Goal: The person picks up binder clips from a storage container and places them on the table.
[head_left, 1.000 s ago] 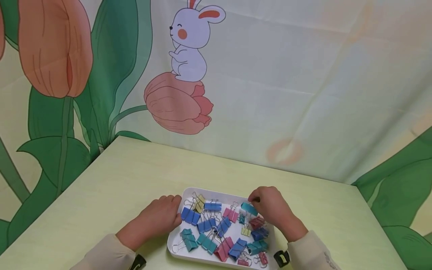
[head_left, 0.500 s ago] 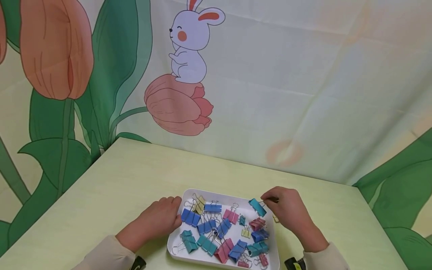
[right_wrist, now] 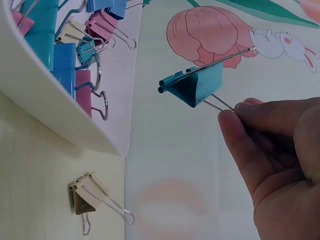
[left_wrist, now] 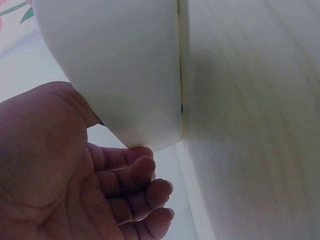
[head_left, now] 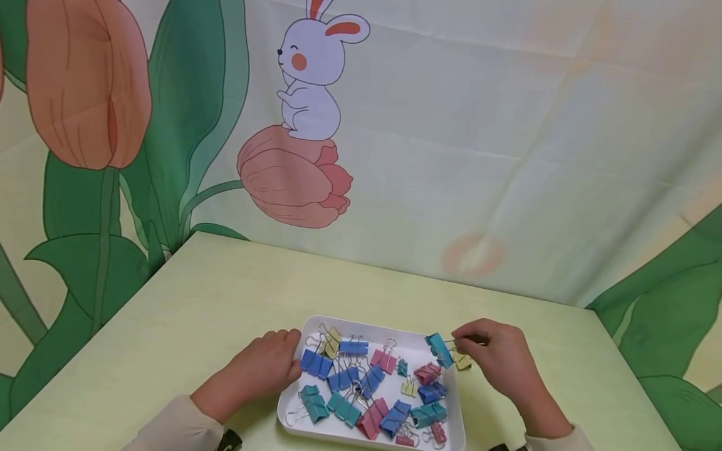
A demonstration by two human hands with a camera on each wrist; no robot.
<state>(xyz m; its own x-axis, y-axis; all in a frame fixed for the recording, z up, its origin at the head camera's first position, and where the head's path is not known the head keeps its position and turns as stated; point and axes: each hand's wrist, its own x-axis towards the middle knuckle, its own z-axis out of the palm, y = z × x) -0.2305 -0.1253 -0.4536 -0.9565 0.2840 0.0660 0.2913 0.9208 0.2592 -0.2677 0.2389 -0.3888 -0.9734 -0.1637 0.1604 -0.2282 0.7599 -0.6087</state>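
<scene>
In the head view my left hand (head_left: pixel 265 363) grips the left edge of a white tray (head_left: pixel 389 331) holding several coloured binder clips. The left wrist view shows the tray's outer wall (left_wrist: pixel 120 65) between thumb and curled fingers. My right hand (head_left: pixel 499 360) pinches a teal binder clip (head_left: pixel 439 351) by one wire handle, above the tray's far right corner. Seen in the right wrist view, that teal clip hangs in the air with its other handle sticking out free. A yellow binder clip (head_left: pixel 462 361) lies on the table just outside the tray, below the right hand.
Among the clips in the tray are a blue one (head_left: pixel 396 418), a pink one (head_left: pixel 384 361) and a green-teal one (head_left: pixel 313 403). The pale yellow table (head_left: pixel 254 282) ends at a cloth backdrop (head_left: pixel 507 125) printed with tulips and a rabbit.
My right hand has lifted the teal clip from the tray's far right corner and drawn it rightward, uncovering the yellow clip on the table. The left hand stays at the tray edge.
</scene>
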